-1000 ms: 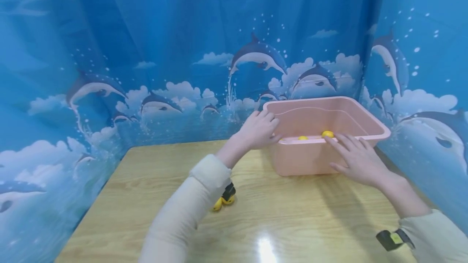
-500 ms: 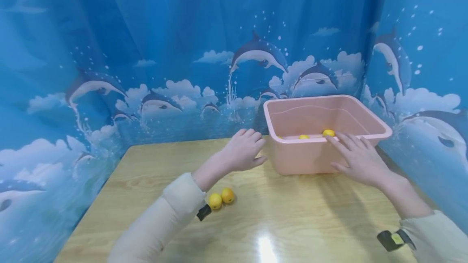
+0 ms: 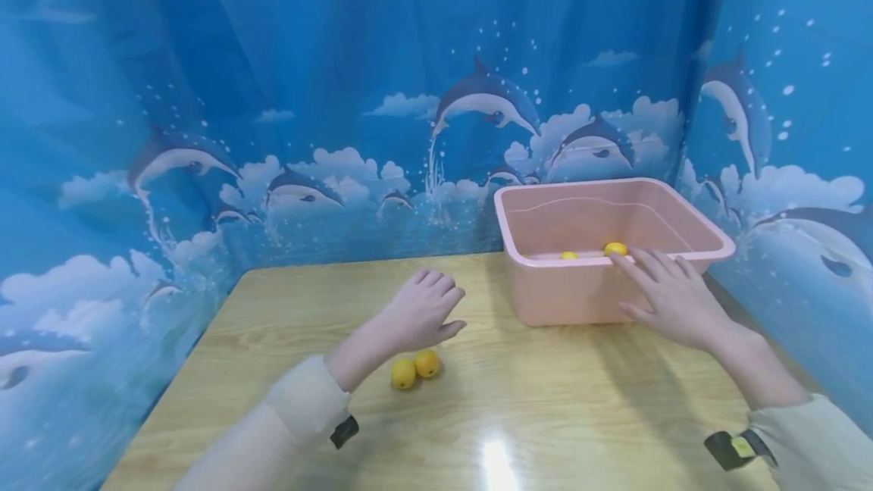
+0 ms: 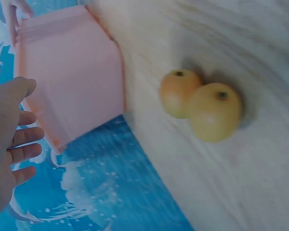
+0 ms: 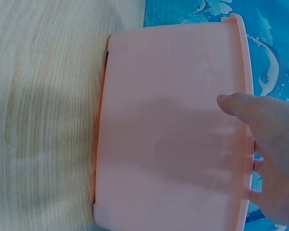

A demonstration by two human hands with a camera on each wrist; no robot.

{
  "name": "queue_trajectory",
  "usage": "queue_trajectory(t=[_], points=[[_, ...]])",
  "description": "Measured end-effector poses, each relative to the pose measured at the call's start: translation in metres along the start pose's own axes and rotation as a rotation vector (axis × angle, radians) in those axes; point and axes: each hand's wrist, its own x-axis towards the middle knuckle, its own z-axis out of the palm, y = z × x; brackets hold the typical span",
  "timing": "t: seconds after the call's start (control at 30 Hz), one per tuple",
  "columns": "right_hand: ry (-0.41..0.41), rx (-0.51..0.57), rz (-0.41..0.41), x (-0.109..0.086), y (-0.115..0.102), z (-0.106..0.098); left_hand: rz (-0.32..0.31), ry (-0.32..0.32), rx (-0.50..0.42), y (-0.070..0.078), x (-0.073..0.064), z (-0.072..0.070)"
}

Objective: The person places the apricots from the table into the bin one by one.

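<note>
My left hand (image 3: 424, 311) is over the table, its fingers loosely bent and nothing in them. Just below it in the head view lie two small round fruits, one yellow (image 3: 403, 373) and one more orange (image 3: 427, 363), side by side; the left wrist view shows a dark spot on top of the yellow fruit (image 4: 215, 113) and the orange fruit (image 4: 178, 94). My right hand (image 3: 671, 295) rests at the front rim of a pink plastic tub (image 3: 559, 298), fingers reaching over the rim and thumb outside. Inside the tub, yellow fruits (image 3: 615, 248) show partly above the rim.
The wooden table (image 3: 286, 339) ends at the back against a blue dolphin-print curtain (image 3: 327, 97). The tub stands at the table's back right, close to the curtain. A black wrist camera (image 3: 728, 449) is strapped to the right sleeve.
My left hand has drawn back from the tub's left rim, toward the left and nearer me, uncovering the two fruits on the table. My right hand has stayed at the front rim.
</note>
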Motion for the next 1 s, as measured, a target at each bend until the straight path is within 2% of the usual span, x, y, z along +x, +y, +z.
queue_trajectory(t=[0.13, 0.47, 0.73, 1.0], points=[[-0.004, 0.0, 0.006, 0.0, 0.0, 0.001, -0.006, 0.002, 0.007, 0.001, -0.014, 0.011], [0.016, 0.001, -0.005, -0.001, -0.001, 0.0, -0.03, -0.093, 0.076, 0.01, -0.039, 0.038], [0.007, -0.008, -0.006, -0.001, 0.0, 0.0, -0.023, -0.066, 0.104, 0.013, -0.051, 0.055], [-0.017, 0.007, 0.011, 0.0, -0.001, -0.001, -0.065, -0.132, 0.09, 0.015, -0.062, 0.067]])
